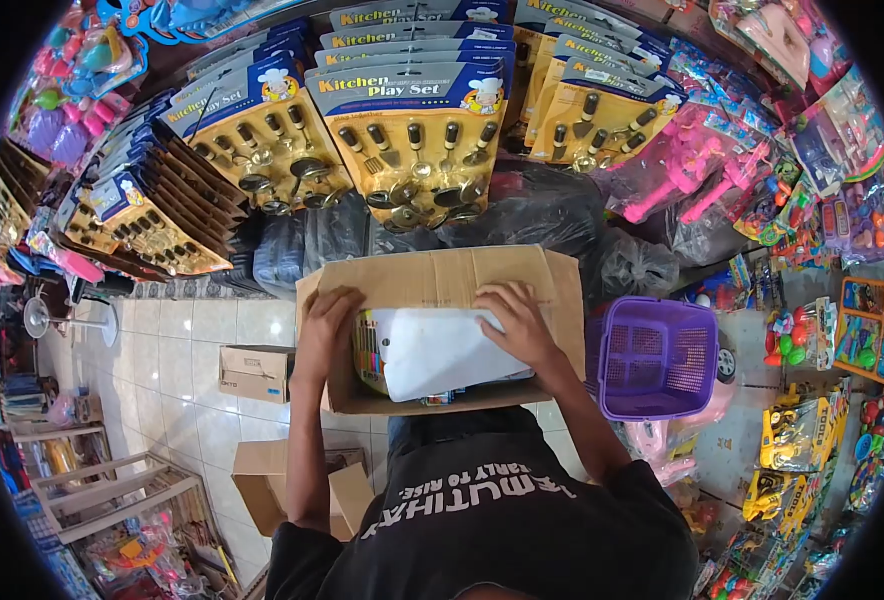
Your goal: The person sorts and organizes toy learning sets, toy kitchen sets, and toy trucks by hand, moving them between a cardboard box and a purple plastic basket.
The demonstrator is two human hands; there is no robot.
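An open cardboard box (432, 268) sits in front of my body, its far flap folded outward. Inside lies a white board (432, 350) with rounded corners and a small hole near its left edge. Beside it shows a printed strip with coloured markings (369, 350); what lies underneath is mostly hidden. My left hand (330, 315) is closed over the box's far left edge, fingers curled. At the far right side, my right hand (515, 322) rests with fingers apart on the cardboard, its thumb against the white board.
Kitchen play sets (412, 140) on cards stand in rows beyond the box, above dark plastic-wrapped goods (522, 215). A purple basket (659, 355) is close on the right. Smaller cartons (255, 372) lie on the tiled floor (177, 330) at left. Packaged toys (797, 440) line the right side.
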